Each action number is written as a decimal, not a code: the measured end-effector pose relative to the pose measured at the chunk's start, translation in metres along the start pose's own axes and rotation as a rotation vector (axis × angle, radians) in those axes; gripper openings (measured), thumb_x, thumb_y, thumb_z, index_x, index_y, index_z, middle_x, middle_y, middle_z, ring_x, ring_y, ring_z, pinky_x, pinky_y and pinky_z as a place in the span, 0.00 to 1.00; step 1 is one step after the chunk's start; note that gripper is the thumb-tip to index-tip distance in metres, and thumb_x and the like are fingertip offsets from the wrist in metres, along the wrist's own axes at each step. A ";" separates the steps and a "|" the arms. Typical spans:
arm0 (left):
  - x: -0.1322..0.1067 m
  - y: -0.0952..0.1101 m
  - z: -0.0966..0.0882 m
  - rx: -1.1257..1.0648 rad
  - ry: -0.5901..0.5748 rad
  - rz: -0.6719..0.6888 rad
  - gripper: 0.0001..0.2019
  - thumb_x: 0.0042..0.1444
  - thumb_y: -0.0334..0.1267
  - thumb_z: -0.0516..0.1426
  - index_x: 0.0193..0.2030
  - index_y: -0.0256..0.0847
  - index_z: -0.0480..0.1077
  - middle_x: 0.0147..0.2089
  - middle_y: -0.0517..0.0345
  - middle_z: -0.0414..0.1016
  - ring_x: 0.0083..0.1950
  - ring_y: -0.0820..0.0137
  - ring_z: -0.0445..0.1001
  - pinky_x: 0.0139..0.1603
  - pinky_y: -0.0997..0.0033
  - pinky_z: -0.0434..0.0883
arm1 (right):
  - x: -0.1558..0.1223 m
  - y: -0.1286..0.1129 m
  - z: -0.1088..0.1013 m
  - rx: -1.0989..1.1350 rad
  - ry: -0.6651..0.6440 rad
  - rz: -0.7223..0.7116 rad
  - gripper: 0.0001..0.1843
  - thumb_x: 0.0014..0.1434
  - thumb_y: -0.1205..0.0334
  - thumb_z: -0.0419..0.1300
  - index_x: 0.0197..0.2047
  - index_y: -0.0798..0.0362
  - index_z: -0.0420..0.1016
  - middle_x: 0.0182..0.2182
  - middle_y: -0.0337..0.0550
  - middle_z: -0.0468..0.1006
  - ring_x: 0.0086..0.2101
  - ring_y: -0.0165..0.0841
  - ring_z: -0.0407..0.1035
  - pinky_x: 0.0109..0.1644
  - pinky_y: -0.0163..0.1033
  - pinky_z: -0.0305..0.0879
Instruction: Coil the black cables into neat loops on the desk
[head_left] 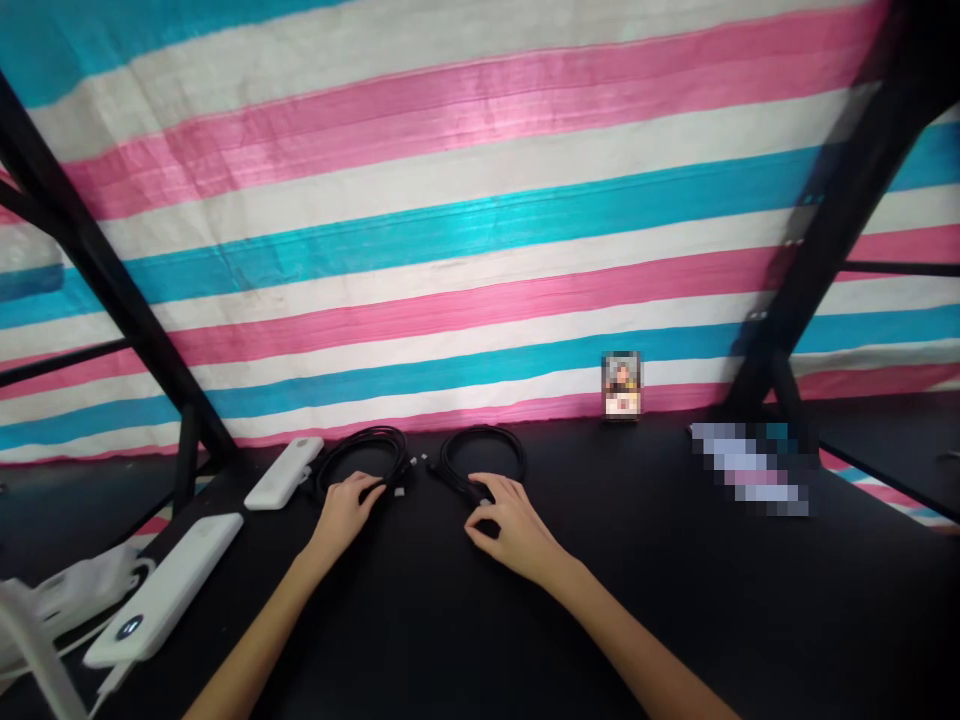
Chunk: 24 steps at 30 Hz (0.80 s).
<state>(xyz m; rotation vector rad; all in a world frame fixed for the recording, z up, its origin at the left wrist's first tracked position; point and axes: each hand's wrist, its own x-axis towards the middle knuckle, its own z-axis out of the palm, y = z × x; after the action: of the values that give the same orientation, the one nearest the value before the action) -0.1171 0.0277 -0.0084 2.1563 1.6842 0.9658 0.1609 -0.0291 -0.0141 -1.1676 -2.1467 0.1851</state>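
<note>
Two coiled black cables lie side by side on the black worktop (675, 600), one under each hand. The left hand (345, 508) rests loosely curled on the near edge of the left cable coil (367, 434). The right hand (511, 528) is spread, fingertips on the right cable coil (484, 431). Neither hand is closed on a cable. They look to be steadying the coils; lifting either needs a pinch across its loops. A white power bank (285, 472) lies just left of the left coil.

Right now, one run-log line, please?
left hand: on left cable coil | right hand: on right cable coil | white power bank: beside left cable coil
</note>
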 end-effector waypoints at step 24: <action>0.000 0.000 -0.013 -0.008 0.195 -0.013 0.18 0.55 0.52 0.49 0.35 0.42 0.73 0.40 0.53 0.78 0.44 0.62 0.74 0.47 0.66 0.68 | 0.003 0.005 0.002 0.006 0.204 0.208 0.06 0.53 0.68 0.59 0.28 0.52 0.76 0.41 0.46 0.72 0.45 0.37 0.66 0.48 0.44 0.59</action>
<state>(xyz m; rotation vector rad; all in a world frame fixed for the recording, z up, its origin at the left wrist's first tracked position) -0.1256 0.0249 0.0016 2.1025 1.7732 1.2120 0.1619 -0.0234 -0.0163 -1.3458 -1.8467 0.1564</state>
